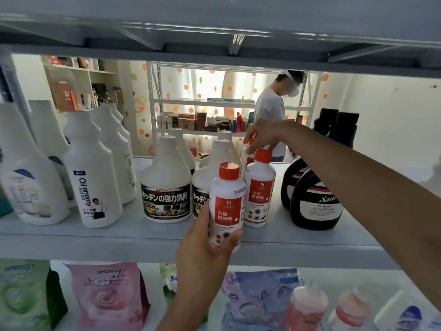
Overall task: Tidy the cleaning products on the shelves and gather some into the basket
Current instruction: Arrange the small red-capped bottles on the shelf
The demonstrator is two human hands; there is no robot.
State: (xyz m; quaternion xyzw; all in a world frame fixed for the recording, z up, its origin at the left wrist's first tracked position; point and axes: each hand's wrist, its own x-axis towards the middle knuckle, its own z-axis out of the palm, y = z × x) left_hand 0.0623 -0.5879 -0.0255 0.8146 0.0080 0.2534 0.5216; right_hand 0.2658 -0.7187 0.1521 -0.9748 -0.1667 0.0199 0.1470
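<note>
L hand [210, 237] is gripping a red-capped stain btl [226, 206] low on its body, thumb running up the left side, fingers wrapping under the right. The btl is sitting upright at the front edge of the middle shelf [95, 235]. L forearm is coming up from 6 o'clock of the frame, wrist bending back.

R hand [262, 134] is reaching deep, at 1 o'clock from the held btl. Thumb and fingers are curling down round the top of a rear btl [247, 154], mostly hidden. R arm is stretching in long from 4 o'clock, palm facing down.

A second stain btl [259, 194] is standing just under the R hand, beside the held one at its 2 o'clock. Black oil-cleaner btls [315, 201] are standing at 3 o'clock, white kitchen-cleaner btls [167, 187] at 9 o'clock, an Oil enemy btl [91, 182] further that way. Pouches [107, 297] are lying on the shelf below, at 7 o'clock.
</note>
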